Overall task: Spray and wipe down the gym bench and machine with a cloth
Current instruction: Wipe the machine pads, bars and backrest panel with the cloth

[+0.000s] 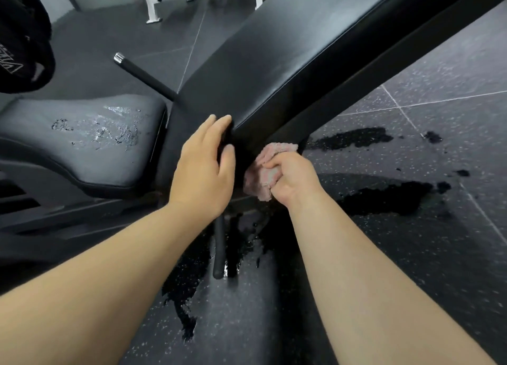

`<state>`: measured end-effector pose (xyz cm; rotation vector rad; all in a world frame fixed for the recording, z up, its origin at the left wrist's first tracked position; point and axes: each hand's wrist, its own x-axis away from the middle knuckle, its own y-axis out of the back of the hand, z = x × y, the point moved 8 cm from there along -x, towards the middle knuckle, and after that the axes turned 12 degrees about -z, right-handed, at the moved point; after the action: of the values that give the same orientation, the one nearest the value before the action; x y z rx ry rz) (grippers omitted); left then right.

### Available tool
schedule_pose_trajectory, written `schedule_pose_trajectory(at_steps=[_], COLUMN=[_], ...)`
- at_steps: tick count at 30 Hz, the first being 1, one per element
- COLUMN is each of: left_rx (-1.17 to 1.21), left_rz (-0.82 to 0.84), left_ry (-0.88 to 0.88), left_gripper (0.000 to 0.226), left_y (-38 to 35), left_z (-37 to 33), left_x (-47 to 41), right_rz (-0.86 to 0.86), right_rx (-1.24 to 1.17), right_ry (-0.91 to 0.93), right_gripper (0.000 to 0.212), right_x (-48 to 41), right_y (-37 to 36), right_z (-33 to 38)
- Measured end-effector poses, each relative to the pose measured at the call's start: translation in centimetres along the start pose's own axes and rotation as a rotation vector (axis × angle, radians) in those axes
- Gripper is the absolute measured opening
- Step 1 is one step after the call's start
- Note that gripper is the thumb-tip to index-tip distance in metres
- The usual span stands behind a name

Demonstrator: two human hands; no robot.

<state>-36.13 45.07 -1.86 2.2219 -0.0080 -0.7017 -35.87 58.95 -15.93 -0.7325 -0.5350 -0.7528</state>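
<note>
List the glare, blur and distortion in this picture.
Head view: glare glints on the wet grey padded seat; the wide-angle lens stretches both forearms at the bottom; the distant white machine frame looks soft; the fuzzy pink cloth in the right hand is sharp.

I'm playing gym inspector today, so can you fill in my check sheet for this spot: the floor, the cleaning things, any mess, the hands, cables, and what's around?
Surface: dark speckled floor with wet patches beside and under the bench.
Job's things: pink cloth bunched under the black backrest pad; seat pad has wet streaks; no spray bottle seen.
Clutter: black fabric item at top left.
Hands: left hand rests flat on the backrest pad's lower end; right hand grips the cloth.
Cables: nothing seen.
Surroundings: chrome-tipped black bar behind the bench; white machine frame farther off.
</note>
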Motion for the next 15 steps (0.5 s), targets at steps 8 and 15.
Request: schedule_pose_trajectory(at_steps=[8,15], left_rx=[-0.016,0.271], left_rz=[-0.006,0.037], left_ry=[-0.187,-0.175], left_gripper=[0.055,0.026], left_y=[-2.8,-3.7], left_z=[-8.5,-11.4], left_x=[-2.2,1.2], right_rz=[0.111,0.122], right_rx=[-0.274,-0.208], right_ry=[0.115,0.152], right_gripper=[0.016,0.031], right_x=[3.0,3.6], right_y=[3.9,6.2], right_z=[10.8,9.9])
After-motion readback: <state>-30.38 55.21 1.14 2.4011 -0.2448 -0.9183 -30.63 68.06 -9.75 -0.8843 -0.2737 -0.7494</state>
